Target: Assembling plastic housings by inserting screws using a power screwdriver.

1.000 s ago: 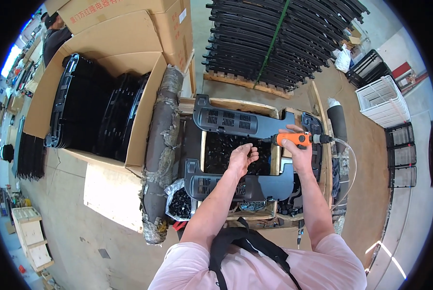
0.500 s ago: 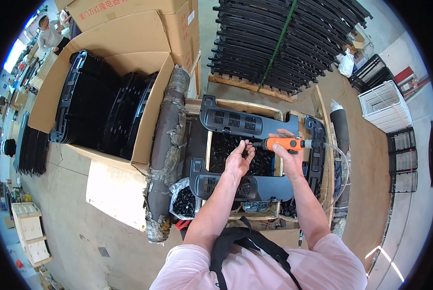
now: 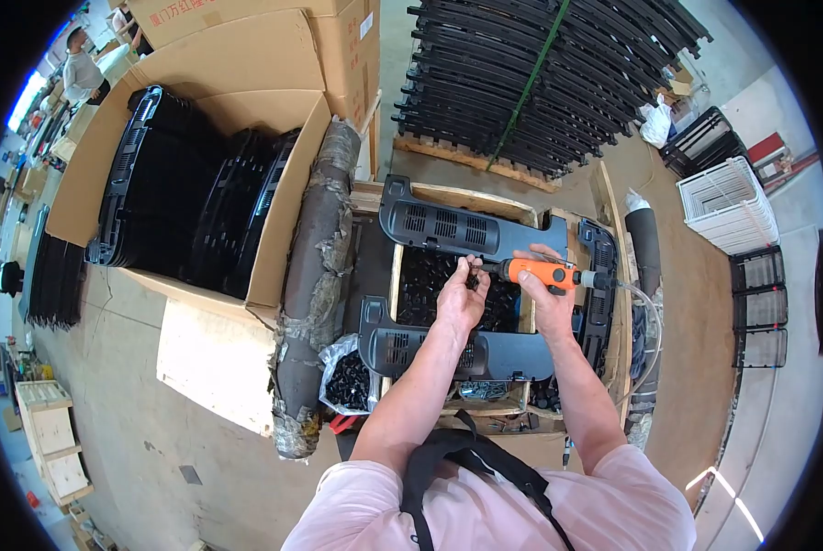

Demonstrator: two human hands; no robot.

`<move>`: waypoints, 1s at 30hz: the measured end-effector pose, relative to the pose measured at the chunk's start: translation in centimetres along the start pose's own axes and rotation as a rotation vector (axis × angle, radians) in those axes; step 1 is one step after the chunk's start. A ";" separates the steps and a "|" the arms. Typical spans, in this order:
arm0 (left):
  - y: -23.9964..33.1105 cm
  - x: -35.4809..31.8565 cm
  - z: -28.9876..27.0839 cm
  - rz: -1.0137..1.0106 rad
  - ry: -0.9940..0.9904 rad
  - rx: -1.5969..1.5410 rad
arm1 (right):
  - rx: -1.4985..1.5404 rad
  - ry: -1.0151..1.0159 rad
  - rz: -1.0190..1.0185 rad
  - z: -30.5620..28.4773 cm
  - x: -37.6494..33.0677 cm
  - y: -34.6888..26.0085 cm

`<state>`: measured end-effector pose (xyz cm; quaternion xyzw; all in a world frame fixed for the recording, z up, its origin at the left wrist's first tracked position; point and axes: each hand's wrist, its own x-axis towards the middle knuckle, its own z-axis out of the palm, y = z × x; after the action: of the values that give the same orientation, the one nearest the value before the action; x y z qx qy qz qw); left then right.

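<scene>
An orange air screwdriver (image 3: 542, 273) lies sideways in my right hand (image 3: 553, 308), fingers wrapped round its body and its bit end pointing left. At that end my left hand (image 3: 462, 298) is closed in a pinch. What its fingertips hold is too small to make out. Below both hands is a wooden bin of small black parts (image 3: 420, 289). A black plastic panel with vent slots (image 3: 471, 236) spans the far side of this bin. Along the near side runs the lower vented bar (image 3: 503, 356), partly behind my left forearm.
On the left, a cardboard box (image 3: 290, 197) holds stacked black panels, beside a ragged padded roller (image 3: 324, 220). A bag of small black parts (image 3: 349, 378) hangs near my left arm. The screwdriver's air hose (image 3: 655, 340) curves down at right. Strapped black parts (image 3: 521, 83) stand behind.
My left hand has shifted slightly right and its fingertips sit closer to the screwdriver's bit. The right hand keeps its grip. The whole view has moved a little.
</scene>
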<state>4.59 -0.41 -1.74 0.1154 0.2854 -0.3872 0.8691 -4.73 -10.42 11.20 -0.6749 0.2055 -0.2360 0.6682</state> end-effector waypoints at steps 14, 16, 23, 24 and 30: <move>-0.5 -0.6 0.5 0.003 0.002 -0.062 | 0.057 0.024 0.035 0.0 0.1 0.5; -0.1 -0.6 0.6 -0.014 -0.016 -0.038 | 0.026 0.004 0.022 0.4 0.3 0.0; 0.0 -0.6 0.8 0.001 -0.025 -0.073 | -0.025 -0.017 0.022 1.4 0.8 -0.1; 0.0 -0.7 0.6 -0.002 -0.029 -0.013 | -0.014 -0.009 0.031 1.5 1.0 0.2; 3.1 0.2 -2.1 0.138 0.161 0.331 | -0.017 -0.025 -0.007 3.5 3.1 1.9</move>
<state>6.17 2.47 -3.62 0.3065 0.2780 -0.3579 0.8371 -0.04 -9.47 9.47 -0.6843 0.1968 -0.2281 0.6641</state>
